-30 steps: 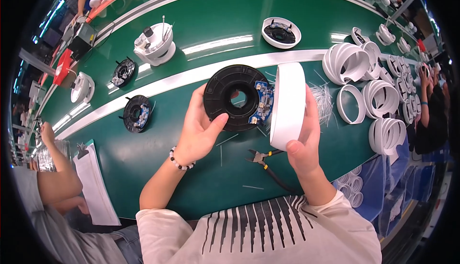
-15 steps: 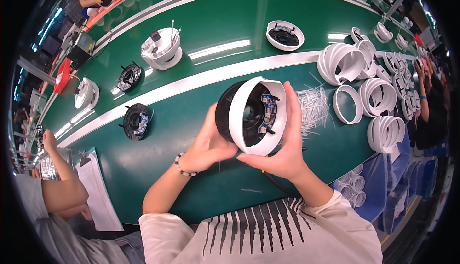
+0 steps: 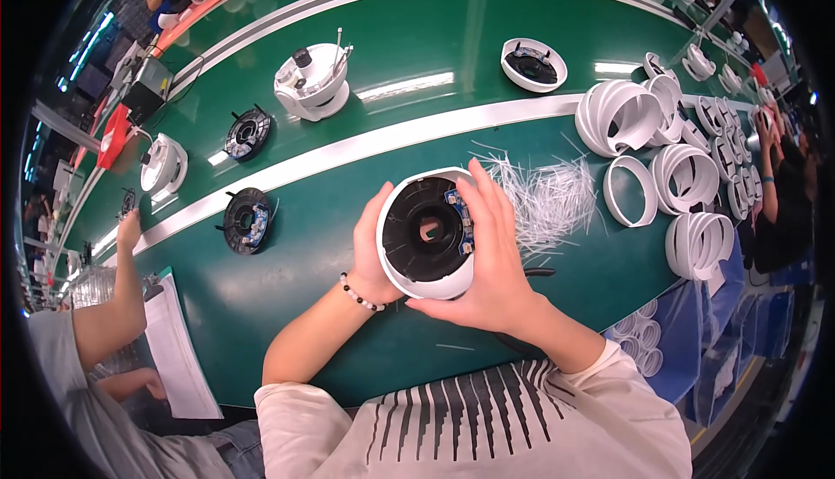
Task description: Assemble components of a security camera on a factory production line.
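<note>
In front of me both hands hold a white plastic ring [image 3: 445, 288] with a black round plate [image 3: 405, 237] sitting inside it. A blue circuit board [image 3: 453, 204] is fixed at the plate's right side. My left hand [image 3: 372, 257] is wrapped round the ring's left side, mostly behind it. My right hand [image 3: 494, 261] grips the right side, its fingers over the rim and near the board, thumb at the lower edge. How firmly the plate is seated cannot be seen.
Another black plate [image 3: 248, 221] lies on the green table, left. Thin white strips [image 3: 557, 205] are heaped beyond my right hand, near stacked white rings [image 3: 687, 179]. White housings [image 3: 313, 87] stand on the green belt [image 3: 417, 53]. A co-worker's arm [image 3: 122, 279] and a clipboard [image 3: 178, 348] are at left.
The ring has turned and moved slightly left; the black plate, previously sticking out behind it, now sits within it. Parts on the belt have shifted right. The co-worker's hand has reached farther toward the belt.
</note>
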The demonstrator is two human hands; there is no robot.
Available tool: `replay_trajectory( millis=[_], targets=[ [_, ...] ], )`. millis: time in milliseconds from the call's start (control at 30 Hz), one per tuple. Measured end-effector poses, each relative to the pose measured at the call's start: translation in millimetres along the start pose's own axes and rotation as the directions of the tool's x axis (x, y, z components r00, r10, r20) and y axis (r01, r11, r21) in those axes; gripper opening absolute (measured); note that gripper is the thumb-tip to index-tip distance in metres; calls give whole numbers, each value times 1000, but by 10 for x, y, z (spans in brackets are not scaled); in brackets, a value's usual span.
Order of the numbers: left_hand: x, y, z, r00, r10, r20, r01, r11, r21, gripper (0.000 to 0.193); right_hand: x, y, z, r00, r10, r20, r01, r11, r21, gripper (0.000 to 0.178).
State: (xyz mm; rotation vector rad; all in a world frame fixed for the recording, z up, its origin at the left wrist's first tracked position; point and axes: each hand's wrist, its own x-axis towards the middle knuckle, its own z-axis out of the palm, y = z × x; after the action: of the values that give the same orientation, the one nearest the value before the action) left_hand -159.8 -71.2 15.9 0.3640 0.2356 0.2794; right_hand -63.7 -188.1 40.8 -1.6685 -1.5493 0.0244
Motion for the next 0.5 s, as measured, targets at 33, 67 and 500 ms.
replay_trajectory(
  millis=[33, 67, 500],
  targets=[
    [-7, 21, -27, 992, -24, 125, 30, 998, -47, 64, 9, 28, 5, 999, -31, -12, 31, 999, 27, 112],
    [-25, 25, -26, 992, -20, 126, 26, 999, -47, 64, 15, 36, -9, 999, -35, -12, 36, 999, 26, 112],
    [-122, -40, 49, 966, 92, 241, -132, 979, 157, 67, 42, -2, 17, 999, -14, 50, 12, 999, 47, 117]
  ],
)
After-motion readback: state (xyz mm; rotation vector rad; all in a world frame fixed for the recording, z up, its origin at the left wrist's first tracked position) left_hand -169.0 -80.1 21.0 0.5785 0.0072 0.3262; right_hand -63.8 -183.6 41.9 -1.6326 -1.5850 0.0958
